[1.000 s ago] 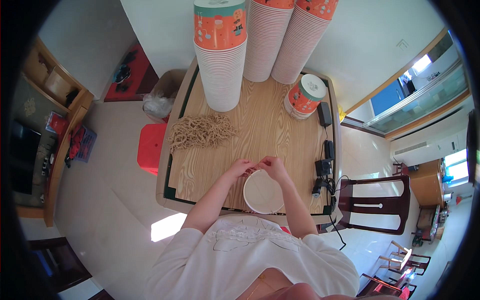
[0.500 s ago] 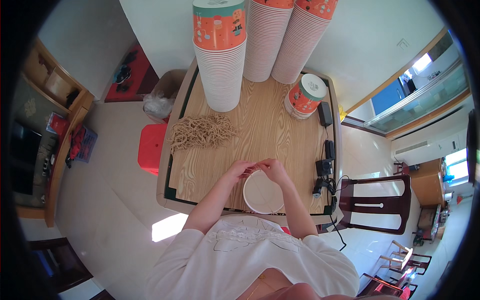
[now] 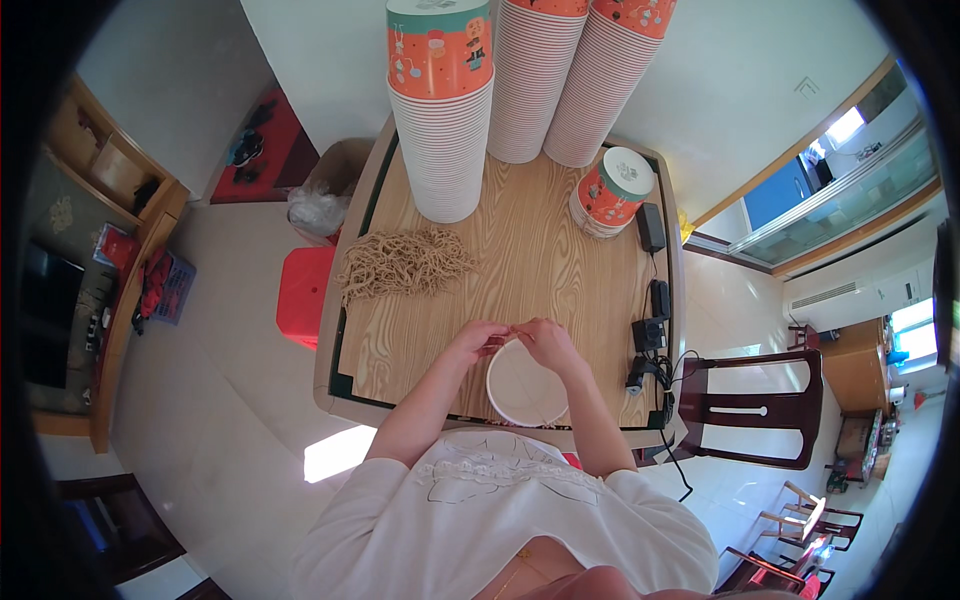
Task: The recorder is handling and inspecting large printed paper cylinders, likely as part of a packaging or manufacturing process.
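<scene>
A round white paper bucket [image 3: 527, 383], seen from above with its open mouth facing the camera, is held at the near edge of a light wooden table [image 3: 540, 270], close in front of the person. Both hands are brought together at the bucket's far rim. The left hand [image 3: 482, 338] is curled, its fingertips pinched on what appears to be a thin tan cord at the rim; the right hand [image 3: 545, 342] is closed in the same way just beside it, so that the fingertips of the two nearly touch. The cord itself is too fine to be made out clearly.

A loose heap of tan cord pieces [image 3: 405, 264] is spread on the left part of the table, well apart from the hands. At the far edge three tall stacks of nested orange-printed paper buckets [image 3: 445, 120] are stood against the wall, and a short stack of the same buckets [image 3: 608, 192] is set to the right of them — tilted, with a pale rim showing. Black chargers and cables [image 3: 652, 325] lie along the right edge.

As a judgement: a cord handle seems to be in the course of being fitted to this one bucket, at a single point on its rim. No bucket that plainly carries a handle can be made out on the table, and the heap of cord looks large — much of the work seems left.
</scene>
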Motion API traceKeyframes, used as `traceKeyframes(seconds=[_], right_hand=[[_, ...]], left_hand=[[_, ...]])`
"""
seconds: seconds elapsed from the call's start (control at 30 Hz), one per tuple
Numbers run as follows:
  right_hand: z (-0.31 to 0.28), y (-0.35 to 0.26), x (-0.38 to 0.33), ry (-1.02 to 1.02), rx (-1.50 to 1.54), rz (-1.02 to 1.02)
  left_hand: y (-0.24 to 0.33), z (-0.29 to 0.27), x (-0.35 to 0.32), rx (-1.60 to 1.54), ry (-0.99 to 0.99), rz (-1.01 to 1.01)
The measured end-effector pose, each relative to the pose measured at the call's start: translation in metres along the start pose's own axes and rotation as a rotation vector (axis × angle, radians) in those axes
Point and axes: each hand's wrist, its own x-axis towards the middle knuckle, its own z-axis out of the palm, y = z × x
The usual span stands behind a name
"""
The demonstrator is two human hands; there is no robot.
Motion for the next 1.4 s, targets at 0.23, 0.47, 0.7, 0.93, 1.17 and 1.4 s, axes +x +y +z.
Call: traceKeyframes(seconds=[0.23,0.47,0.7,0.93,1.17,1.4], right_hand=[[-0.002,0.0,-0.001,-0.031,-0.083,-0.008],[-0.001,0.0,-0.001,-0.03,-0.099,-0.014],[0.004,0.003,0.0,-0.01,-0.061,-0.029],[0.001,0.003,0.001,-0.046,-0.092,-0.023],[0.003,0.005,0.003,-0.046,0.051,0.001],[0.01,0.011,0.02,-0.027,0.328,0.171]], left_hand=[[0.003,0.005,-0.002,0.018,0.02,0.001],[0.002,0.005,0.0,0.002,0.032,0.023],[0.0,0.004,0.002,-0.021,0.056,0.032],[-0.001,0.005,0.003,-0.042,0.041,0.043],[-0.001,0.004,0.001,-0.012,0.058,0.039],[0.001,0.008,-0.002,-0.008,0.049,0.082]])
